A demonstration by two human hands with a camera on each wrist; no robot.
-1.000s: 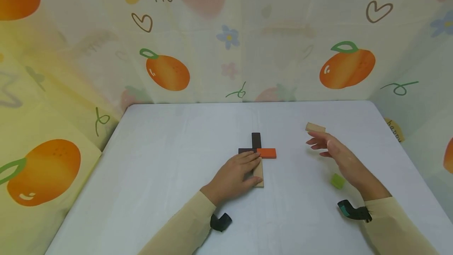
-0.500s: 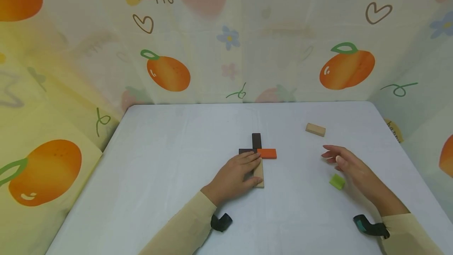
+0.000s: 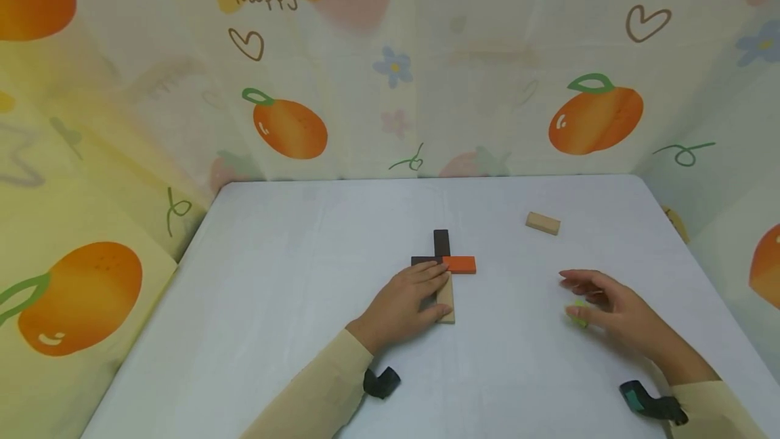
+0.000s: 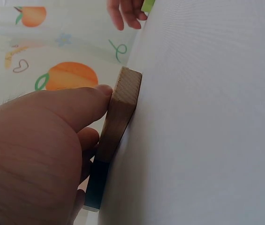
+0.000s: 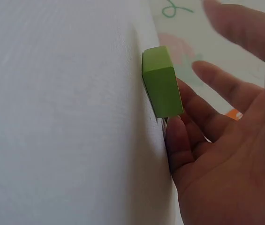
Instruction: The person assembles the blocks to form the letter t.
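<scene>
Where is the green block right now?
The green block lies on the white table, toward the right in the head view, partly hidden by the right hand, with a pale wooden block farther back.

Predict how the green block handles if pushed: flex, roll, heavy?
The green block likely won't flex: its edges look crisp and straight. Flat faces suggest sliding across the white table rather than rolling. Probably light, being small beside the right hand.

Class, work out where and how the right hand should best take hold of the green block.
Probably by two opposite side faces of the green block, in a pinch, with the right hand coming from above and the right. It lies on the white table, leaving its underside covered, and its flat, straight-edged sides should suit a pinch.
</scene>
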